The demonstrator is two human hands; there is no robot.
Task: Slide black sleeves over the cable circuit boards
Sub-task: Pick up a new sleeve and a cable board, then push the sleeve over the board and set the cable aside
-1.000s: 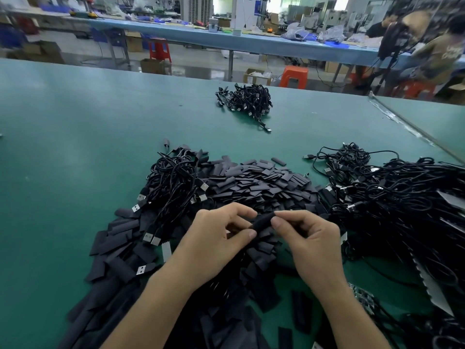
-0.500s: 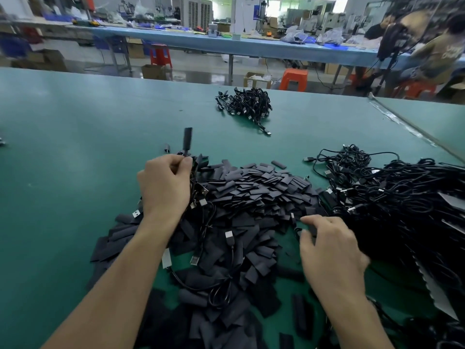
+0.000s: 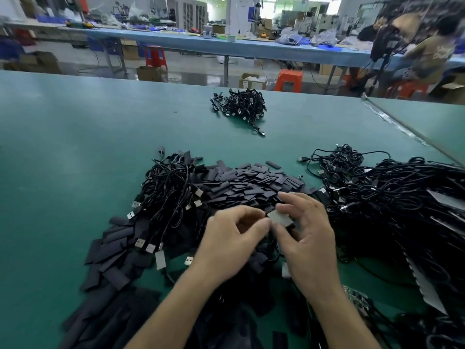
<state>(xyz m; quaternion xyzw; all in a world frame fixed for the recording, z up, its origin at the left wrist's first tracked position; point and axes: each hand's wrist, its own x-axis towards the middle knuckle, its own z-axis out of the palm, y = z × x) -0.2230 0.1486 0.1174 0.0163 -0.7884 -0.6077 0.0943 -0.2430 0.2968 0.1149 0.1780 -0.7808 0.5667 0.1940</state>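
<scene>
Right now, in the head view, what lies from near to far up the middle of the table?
The left hand and right hand pinching a small board, pile of black sleeves, small cable bundle, orange stool, blue workbench.

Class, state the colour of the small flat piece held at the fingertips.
Pale grey-white; the head view shows the flat piece best.

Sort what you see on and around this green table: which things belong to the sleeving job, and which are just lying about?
In the job: circuit board, held by left hand and right hand; pile of black sleeves; tangled cables.
Lying about: orange stool; red stool; cardboard box; far workbench.
</scene>
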